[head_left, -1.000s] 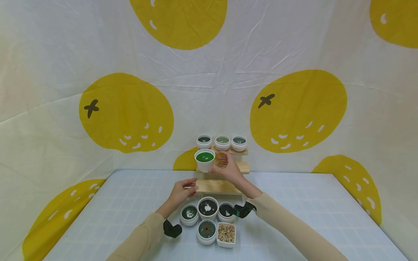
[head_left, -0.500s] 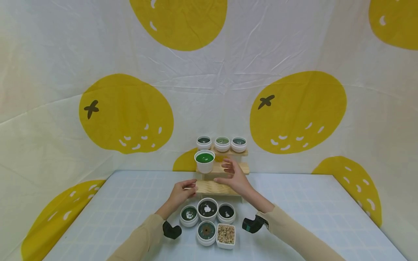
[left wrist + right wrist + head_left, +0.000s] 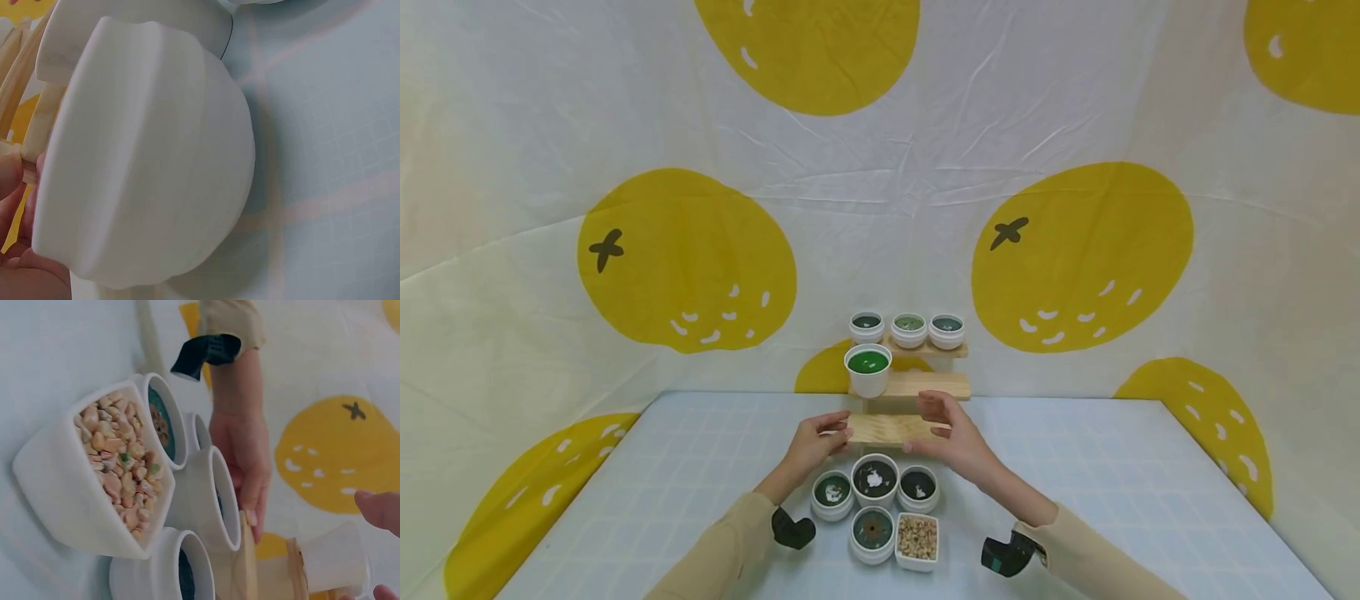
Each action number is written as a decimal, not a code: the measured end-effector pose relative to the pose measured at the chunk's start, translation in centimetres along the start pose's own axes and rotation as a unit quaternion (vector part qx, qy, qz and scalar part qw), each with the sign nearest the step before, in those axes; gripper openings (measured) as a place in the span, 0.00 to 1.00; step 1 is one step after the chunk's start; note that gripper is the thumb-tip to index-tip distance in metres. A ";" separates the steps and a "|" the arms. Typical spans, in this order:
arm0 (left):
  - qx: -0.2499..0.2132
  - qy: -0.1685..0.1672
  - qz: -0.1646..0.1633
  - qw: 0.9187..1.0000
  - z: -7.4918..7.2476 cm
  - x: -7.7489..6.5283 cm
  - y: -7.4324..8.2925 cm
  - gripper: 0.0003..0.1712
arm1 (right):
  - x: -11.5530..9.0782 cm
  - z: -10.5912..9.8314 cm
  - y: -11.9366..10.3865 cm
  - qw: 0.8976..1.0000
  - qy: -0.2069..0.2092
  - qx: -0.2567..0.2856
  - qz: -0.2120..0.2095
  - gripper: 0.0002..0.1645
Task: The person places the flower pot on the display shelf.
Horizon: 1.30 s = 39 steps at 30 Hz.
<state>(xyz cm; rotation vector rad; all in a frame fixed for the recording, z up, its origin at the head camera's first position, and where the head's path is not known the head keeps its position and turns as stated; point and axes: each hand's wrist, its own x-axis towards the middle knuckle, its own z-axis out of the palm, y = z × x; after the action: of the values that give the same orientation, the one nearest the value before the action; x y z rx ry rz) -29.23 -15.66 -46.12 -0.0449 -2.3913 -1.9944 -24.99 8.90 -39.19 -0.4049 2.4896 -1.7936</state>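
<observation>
A three-step wooden stand (image 3: 925, 385) stands at the back of the table. My left hand (image 3: 814, 443) pinches the left end of its lowest step (image 3: 883, 429); in the left wrist view the thumb (image 3: 9, 172) lies at the wood's edge. A white pot with a bright green filling (image 3: 868, 380) sits on the left of the middle step. My right hand (image 3: 958, 437) is held with fingers apart and relaxed, near the right part of the lowest step, with nothing in it. Three small white pots with green fillings (image 3: 909, 332) line the top step.
In front of the stand are a larger dark-filled pot (image 3: 876, 500), two smaller dark-filled pots (image 3: 919, 504) and a teal-filled pot with a brown middle (image 3: 872, 552). Beside the last is a square white pot of pebbles (image 3: 917, 562). A fruit-printed cloth (image 3: 880, 208) hangs behind.
My right hand has let go of the bright green pot, leaving it on the middle step, and has drawn back down and to the right. My left hand has stayed on the stand.
</observation>
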 end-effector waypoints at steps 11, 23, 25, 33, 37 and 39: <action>-0.006 0.008 -0.003 1.000 -0.2 -0.2 0.1 0.21 | -2.8 0.1 1.4 0.999 -0.040 0.007 -0.025 0.47; 0.001 0.006 -0.001 1.000 -0.2 -0.2 0.1 0.21 | -5.3 0.3 3.4 0.998 -0.057 -0.011 -0.034 0.52; 0.004 0.007 -0.005 1.000 -0.2 -0.1 0.1 0.21 | -5.6 0.2 3.7 0.997 -0.061 -0.012 -0.038 0.52; 0.010 0.007 -0.011 1.000 -0.1 -0.2 0.3 0.22 | -6.6 -0.2 4.8 0.998 -0.059 -0.004 -0.032 0.51; 0.012 0.008 -0.013 1.000 0.0 -0.2 0.3 0.21 | -7.2 -0.4 5.3 0.998 -0.055 -0.009 -0.027 0.53; 0.013 0.007 -0.012 1.000 0.0 -0.2 0.3 0.21 | -7.5 -0.5 5.5 0.998 -0.056 -0.012 -0.024 0.53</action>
<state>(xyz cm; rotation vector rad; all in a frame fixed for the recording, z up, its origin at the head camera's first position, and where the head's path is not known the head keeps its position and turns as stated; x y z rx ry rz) -29.00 -15.56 -45.86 -0.0014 -2.4208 -1.9656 -18.83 12.80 -45.04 -0.5547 2.4471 -1.7069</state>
